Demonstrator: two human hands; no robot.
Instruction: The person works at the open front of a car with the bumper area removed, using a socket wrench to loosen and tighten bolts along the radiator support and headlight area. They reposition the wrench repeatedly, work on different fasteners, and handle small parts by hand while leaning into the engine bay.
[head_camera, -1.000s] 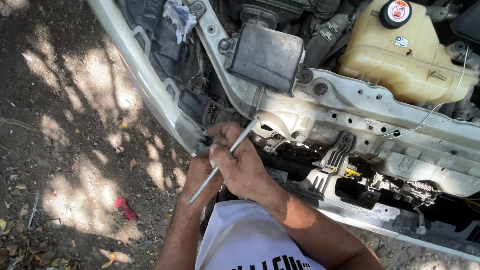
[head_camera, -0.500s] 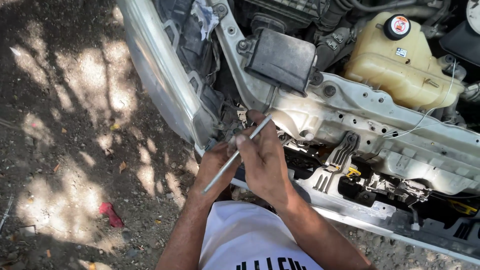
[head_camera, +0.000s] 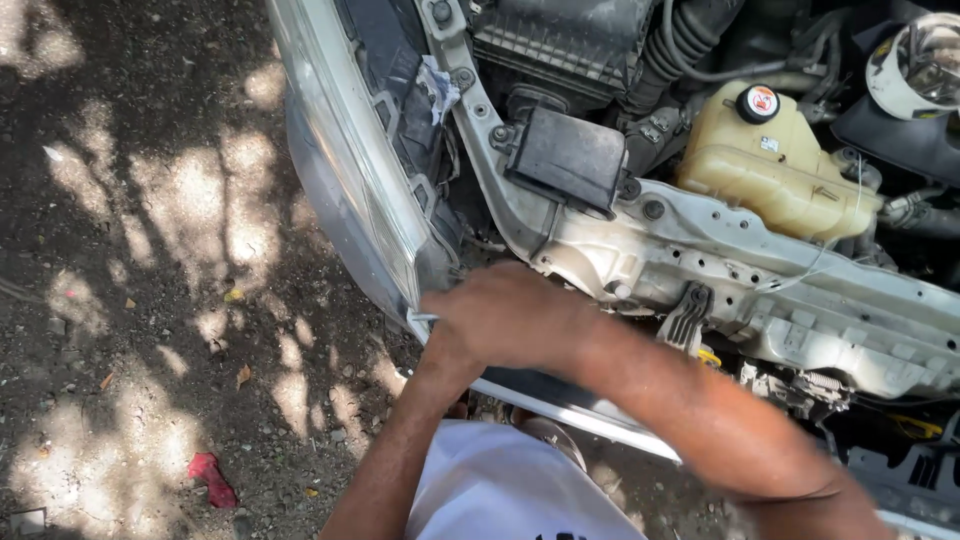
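A cream coolant reservoir (head_camera: 775, 170) with a dark cap sits at two o'clock. A black box-shaped cover (head_camera: 568, 158) is mounted at twelve o'clock. A red scrap (head_camera: 212, 478), possibly cloth, lies on the dirt ground (head_camera: 130, 280) at eight o'clock.

Dirt ground (head_camera: 150, 300) lies in patchy shade. On it rest 1 red scrap (head_camera: 212, 478) (near the bottom edge) and a few dry leaves (head_camera: 233, 295).

Right hand (head_camera: 505, 315) curled over left hand (head_camera: 440, 350)
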